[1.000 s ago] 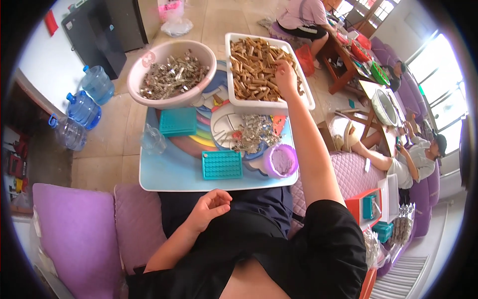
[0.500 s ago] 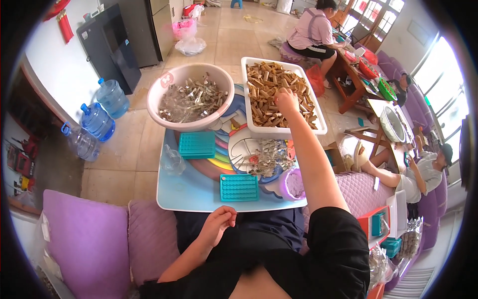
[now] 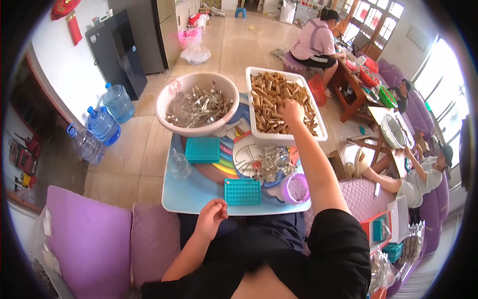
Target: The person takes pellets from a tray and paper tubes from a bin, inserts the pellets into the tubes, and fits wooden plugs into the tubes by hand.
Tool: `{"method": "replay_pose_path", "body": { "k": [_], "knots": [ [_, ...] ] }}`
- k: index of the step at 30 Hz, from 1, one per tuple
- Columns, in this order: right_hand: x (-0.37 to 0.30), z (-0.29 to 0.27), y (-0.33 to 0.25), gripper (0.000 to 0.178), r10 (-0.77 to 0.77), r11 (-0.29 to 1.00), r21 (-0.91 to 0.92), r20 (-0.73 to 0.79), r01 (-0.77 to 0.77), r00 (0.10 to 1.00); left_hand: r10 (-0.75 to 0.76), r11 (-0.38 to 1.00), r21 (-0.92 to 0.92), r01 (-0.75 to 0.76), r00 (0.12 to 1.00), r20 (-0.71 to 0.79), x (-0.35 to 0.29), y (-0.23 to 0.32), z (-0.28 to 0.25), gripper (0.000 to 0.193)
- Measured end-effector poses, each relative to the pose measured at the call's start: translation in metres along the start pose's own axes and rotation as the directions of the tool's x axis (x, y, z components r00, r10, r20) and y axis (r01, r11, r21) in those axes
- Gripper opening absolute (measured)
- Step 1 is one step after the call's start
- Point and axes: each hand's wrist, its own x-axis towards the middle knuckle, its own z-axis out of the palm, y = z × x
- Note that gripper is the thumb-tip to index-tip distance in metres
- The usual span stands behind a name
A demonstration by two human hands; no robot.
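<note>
Head cam: I see R hand [image 3: 293,111] over the white bin [image 3: 269,139], fingertips down among brown pcs [image 3: 271,101]; can't tell if they grip any. Brown pcs fill the bin, at far R of tbl [image 3: 195,200]. L hand [image 3: 209,219] is at near tbl edge, L of teal tray [image 3: 242,192], fingers curled to thumb; can't tell if anything's held. Pink tub [image 3: 196,131] w/ silvery pcs [image 3: 201,107] sits L of bin. Also on tbl: teal box [image 3: 202,150], clear cup [image 3: 180,165], silvery pile [image 3: 273,163], purple cup [image 3: 286,191].
</note>
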Motion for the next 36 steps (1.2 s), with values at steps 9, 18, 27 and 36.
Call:
{"method": "replay_pose_path", "body": {
  "k": [9,18,27,36],
  "knots": [
    [-0.220,-0.086,-0.118,0.021,-0.588,0.662,0.530,-0.071,0.530,0.806,0.071,0.995,-0.069,-0.075,0.996,-0.058,0.024,0.004,0.033,0.033],
    [-0.222,-0.043,-0.101,0.018,-0.185,0.734,0.680,0.185,0.010,0.965,0.011,0.983,-0.174,-0.054,0.972,-0.236,0.017,-0.012,0.005,0.027],
    [-0.199,0.039,-0.089,0.015,-0.257,0.965,0.038,0.330,0.259,0.908,-0.032,0.985,-0.172,0.011,0.992,-0.121,0.017,-0.012,0.000,0.018],
    [-0.183,-0.024,-0.070,0.011,0.172,0.611,0.757,0.157,-0.230,0.973,-0.074,0.980,-0.197,0.040,0.982,-0.172,0.016,-0.012,-0.004,0.015]
  ]
}}
